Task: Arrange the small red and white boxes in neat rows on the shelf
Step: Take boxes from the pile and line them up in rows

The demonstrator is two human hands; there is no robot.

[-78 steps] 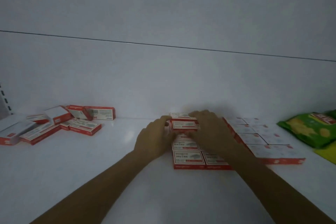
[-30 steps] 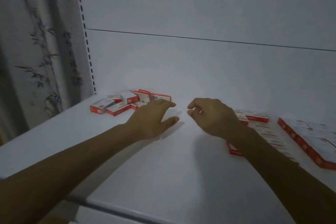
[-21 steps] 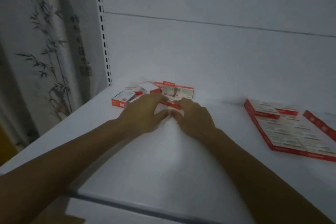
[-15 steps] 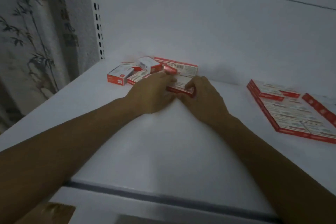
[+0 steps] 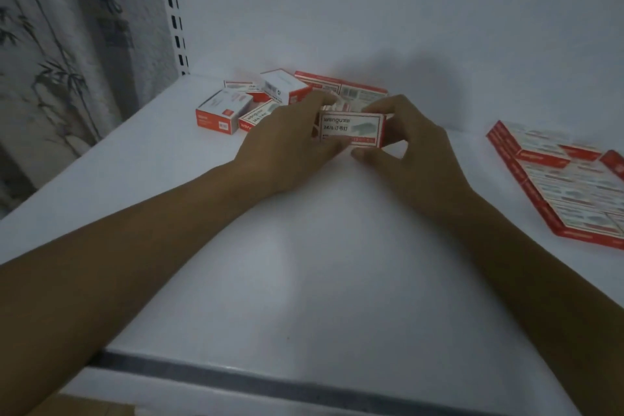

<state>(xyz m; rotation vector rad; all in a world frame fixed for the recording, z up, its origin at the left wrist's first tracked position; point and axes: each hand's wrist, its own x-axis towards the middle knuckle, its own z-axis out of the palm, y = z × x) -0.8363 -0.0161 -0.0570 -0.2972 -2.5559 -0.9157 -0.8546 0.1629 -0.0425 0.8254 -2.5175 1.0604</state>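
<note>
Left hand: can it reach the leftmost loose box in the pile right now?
Probably yes: the leftmost box sits just left of the left hand, its front unblocked, though the grip is on the held box.

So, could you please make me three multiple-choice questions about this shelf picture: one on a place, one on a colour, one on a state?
1. Where is the loose pile of boxes? A. at the back left of the shelf, by the slotted post; B. at the front edge; C. inside a basket.
2. Which colours has the held box? A. green and yellow; B. red and white; C. blue and black.
3. How is the held box? A. lying untouched; B. gripped between the left hand and the right hand; C. in one hand only.
Answers: 1 A, the pile sits beside the post; 2 B, red edges frame a white face; 3 B, fingers of both hands curl round it.
</note>
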